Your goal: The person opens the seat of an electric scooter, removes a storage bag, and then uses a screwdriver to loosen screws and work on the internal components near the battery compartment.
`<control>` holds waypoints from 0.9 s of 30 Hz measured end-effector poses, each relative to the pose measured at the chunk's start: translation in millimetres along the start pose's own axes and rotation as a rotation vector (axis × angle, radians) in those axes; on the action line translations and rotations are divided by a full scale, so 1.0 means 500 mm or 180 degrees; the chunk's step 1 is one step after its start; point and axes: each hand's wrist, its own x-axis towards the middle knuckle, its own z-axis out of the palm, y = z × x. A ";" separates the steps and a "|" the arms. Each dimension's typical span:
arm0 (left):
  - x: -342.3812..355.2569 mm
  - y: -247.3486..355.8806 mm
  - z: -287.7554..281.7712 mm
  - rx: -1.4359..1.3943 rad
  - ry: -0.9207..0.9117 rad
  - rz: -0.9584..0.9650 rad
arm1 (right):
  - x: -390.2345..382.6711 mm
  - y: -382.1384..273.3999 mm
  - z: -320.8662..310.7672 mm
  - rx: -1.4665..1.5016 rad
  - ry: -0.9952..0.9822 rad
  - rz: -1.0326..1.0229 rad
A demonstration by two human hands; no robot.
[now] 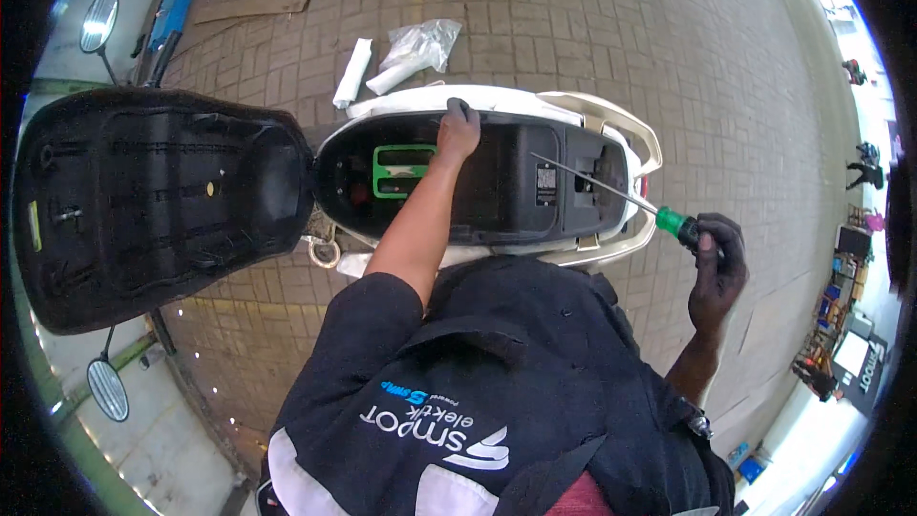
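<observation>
The right hand (pixel 718 272), at the right of the frame, is closed around the green and black handle of a long screwdriver (pixel 676 224). Its thin shaft points to the upper left, and the tip is above the right part of the black storage compartment (pixel 497 172) in the middle of the frame. The left hand (pixel 459 137) is at the upper rim of this compartment, near the white side panel (pixel 521 98). Its fingers look bent, but I cannot tell if they grip something.

The main risk, I think, is the tip. The right hand holds only the handle, far from the point, so a small turn of the wrist could make the tip swing widely. It could then scratch the panel or the compartment wall, or poke the left hand if the two come closer. I cannot tell whether the tip touches anything.

The fingers of the right hand look dark; if this is grease, the handle could slip. A small part could also fall into the compartment and hide beside the green frame (pixel 378 172). The open seat (pixel 162 196), at the left of the frame, could drop toward the left forearm if it is bumped and nothing holds it; I see no support.
</observation>
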 end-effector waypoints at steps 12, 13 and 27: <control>-0.098 -0.143 -0.152 -0.4435 -0.0673 -0.1879 | 0.025 0.060 0.235 -0.0026 -0.1359 -0.0079; -0.123 -0.160 -0.160 -0.4134 -0.0638 -0.2291 | 0.021 0.070 0.252 -0.0127 -0.1480 -0.0169; -0.201 -0.274 -0.046 -0.1251 -0.1865 -0.2946 | -0.037 0.037 0.324 -0.0614 -0.2359 0.0381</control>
